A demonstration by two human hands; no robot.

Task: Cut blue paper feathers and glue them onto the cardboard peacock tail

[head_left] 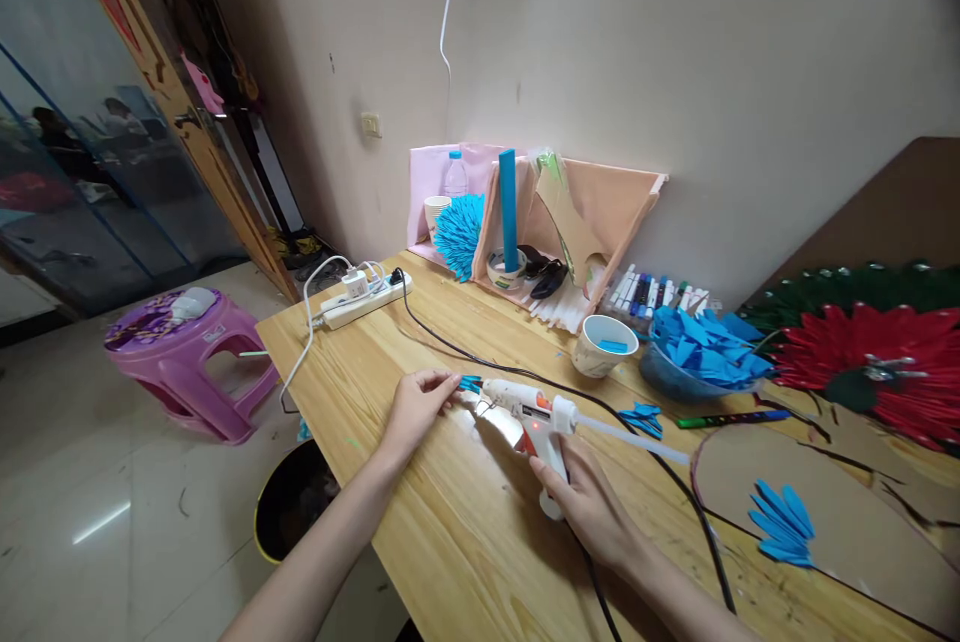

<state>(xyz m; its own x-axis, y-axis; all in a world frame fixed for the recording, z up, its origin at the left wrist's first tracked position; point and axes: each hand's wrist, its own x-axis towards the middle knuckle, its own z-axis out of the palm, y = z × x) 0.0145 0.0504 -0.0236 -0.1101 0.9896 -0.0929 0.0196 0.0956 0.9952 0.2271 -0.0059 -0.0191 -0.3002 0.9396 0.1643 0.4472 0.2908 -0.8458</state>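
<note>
My right hand (581,492) is wrapped round the handle of a white hot glue gun (536,422), with a clear glue stick (637,440) sticking out of its back end. A small red light glows on its side. Close to the nozzle, my left hand (420,407) pinches a small piece of folded blue paper (470,383) between thumb and fingertips. Whether nozzle and paper touch, I cannot tell. To the right, more blue paper pieces (641,419) lie on the table, and a fan of blue petals (784,525) sits on a cardboard disc (750,462).
A paper cup (604,346) and a bowl of blue paper pieces (701,352) stand beyond the gun. A black cable (480,359) crosses the wooden table (450,522) from a power strip (367,302). Markers (652,294), a red paper flower (870,372) and a pink stool (191,362) are around.
</note>
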